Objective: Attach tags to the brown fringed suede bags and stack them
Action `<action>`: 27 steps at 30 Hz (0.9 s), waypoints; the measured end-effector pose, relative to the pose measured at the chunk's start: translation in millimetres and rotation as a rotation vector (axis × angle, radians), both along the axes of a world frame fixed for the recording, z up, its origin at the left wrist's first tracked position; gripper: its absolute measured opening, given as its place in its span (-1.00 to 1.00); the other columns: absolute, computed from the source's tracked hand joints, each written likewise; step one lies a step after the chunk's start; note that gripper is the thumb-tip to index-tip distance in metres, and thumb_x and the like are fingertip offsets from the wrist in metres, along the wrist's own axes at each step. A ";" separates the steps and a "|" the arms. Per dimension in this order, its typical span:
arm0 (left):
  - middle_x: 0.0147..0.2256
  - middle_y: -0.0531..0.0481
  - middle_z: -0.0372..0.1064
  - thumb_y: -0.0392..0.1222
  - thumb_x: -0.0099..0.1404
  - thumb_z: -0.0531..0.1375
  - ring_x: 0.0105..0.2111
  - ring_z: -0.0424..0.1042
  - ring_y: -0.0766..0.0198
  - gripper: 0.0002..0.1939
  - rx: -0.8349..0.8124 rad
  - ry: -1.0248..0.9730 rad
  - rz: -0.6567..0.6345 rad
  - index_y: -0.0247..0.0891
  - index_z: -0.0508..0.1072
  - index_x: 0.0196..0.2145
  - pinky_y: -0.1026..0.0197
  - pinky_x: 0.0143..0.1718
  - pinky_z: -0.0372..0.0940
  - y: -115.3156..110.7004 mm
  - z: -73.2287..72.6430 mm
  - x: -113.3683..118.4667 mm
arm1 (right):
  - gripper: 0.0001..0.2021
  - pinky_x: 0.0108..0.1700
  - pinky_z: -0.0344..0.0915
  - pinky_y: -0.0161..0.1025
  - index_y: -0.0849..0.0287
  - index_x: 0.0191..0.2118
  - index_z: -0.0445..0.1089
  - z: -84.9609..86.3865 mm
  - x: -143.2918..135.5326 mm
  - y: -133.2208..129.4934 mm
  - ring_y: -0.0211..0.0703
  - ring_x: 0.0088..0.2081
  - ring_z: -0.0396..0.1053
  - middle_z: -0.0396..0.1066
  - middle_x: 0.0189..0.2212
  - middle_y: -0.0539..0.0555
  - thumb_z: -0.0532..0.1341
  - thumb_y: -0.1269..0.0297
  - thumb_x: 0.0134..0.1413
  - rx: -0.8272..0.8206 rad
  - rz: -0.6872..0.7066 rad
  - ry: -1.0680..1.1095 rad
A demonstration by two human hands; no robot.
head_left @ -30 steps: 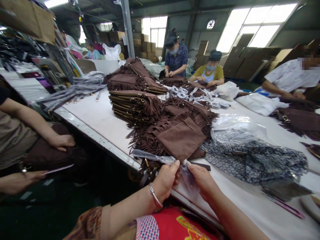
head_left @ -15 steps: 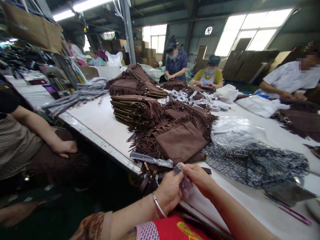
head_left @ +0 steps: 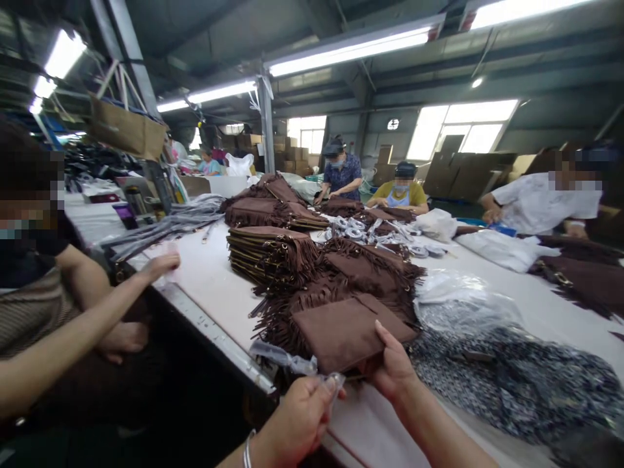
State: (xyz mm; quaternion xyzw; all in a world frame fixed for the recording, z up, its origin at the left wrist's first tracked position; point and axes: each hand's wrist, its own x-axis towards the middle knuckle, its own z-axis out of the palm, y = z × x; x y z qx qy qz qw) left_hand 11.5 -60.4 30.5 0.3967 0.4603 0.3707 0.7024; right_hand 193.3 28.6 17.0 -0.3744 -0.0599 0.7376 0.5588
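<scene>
My left hand (head_left: 305,413) is closed in a pinch around the end of a strap in clear plastic wrap (head_left: 283,356). The wrapped strap runs up and left along the table's near edge. My right hand (head_left: 394,364) grips the near right side of a flat brown bag (head_left: 341,328), thumb on top and fingers underneath. That bag lies tilted on a heap of brown fringed bags (head_left: 370,276). What lies between my two hands under the bag is partly hidden.
A stack of brown bags (head_left: 266,257) stands behind the heap. Grey wrapped straps (head_left: 180,221) lie at the far left. Plastic-covered speckled fabric (head_left: 517,383) is at right. A co-worker's hand (head_left: 163,263) reaches over the left edge; other people work around the table.
My right hand has left the plastic-wrapped strap and taken hold of the flat brown bag. My left hand still grips the wrap. The view has tilted up; a co-worker's arm has come in at left.
</scene>
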 end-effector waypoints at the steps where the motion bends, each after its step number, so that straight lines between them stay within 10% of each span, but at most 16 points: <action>1: -0.66 0.19 -0.05 0.29 0.16 0.15 -0.71 -0.18 0.46 -0.54 0.036 0.043 -0.003 -0.21 0.41 -0.40 0.24 -0.66 -0.29 1.7 6.1 -7.1 | -0.75 -0.30 0.48 -0.21 0.11 -0.13 0.42 6.7 -2.9 2.3 -0.15 -0.35 0.51 0.57 -0.34 0.00 0.29 0.20 0.04 0.025 -0.004 -0.014; 6: -0.62 0.12 0.07 0.22 0.19 0.18 -0.62 -0.05 0.44 -0.55 0.288 0.164 0.049 -0.29 0.42 -0.47 0.26 -0.61 -0.19 23.5 33.0 -19.6 | -0.62 -0.15 0.48 -0.23 0.07 -0.04 0.43 49.7 0.1 10.9 -0.14 -0.16 0.49 0.56 -0.19 -0.02 0.34 0.12 -0.02 0.263 -0.241 -0.254; 11: -0.61 0.24 -0.04 0.22 0.21 0.15 -0.69 -0.20 0.50 -0.56 -0.110 -0.106 -0.028 -0.23 0.36 -0.23 0.33 -0.64 -0.29 38.5 13.1 5.9 | -0.52 -0.15 0.48 -0.22 0.03 0.07 0.35 35.5 16.8 -1.6 -0.13 -0.12 0.47 0.50 -0.07 -0.02 0.26 0.00 0.04 0.254 -0.437 -0.539; 18: -0.56 0.24 -0.02 0.18 0.25 0.09 -0.70 -0.24 0.55 -0.57 -0.388 -0.297 -0.060 -0.26 0.30 -0.18 0.38 -0.64 -0.36 27.7 -21.7 15.1 | -0.68 -0.55 0.32 -0.29 0.20 -0.27 0.43 -19.7 31.5 -72.4 -0.20 -0.53 0.38 0.45 -0.52 0.05 0.34 0.05 -0.06 -0.016 0.305 -0.549; 27: -0.55 0.16 0.17 0.00 0.23 0.11 -0.72 -0.10 0.50 -0.77 -0.139 -0.043 -0.012 -0.23 0.28 -0.35 0.34 -0.69 -0.23 10.6 -32.3 23.6 | -0.65 -0.06 0.26 -0.06 -0.01 0.01 0.44 -6.9 19.0 -56.5 -0.01 -0.06 0.31 0.39 -0.04 0.16 0.09 0.43 0.18 1.412 0.425 -1.769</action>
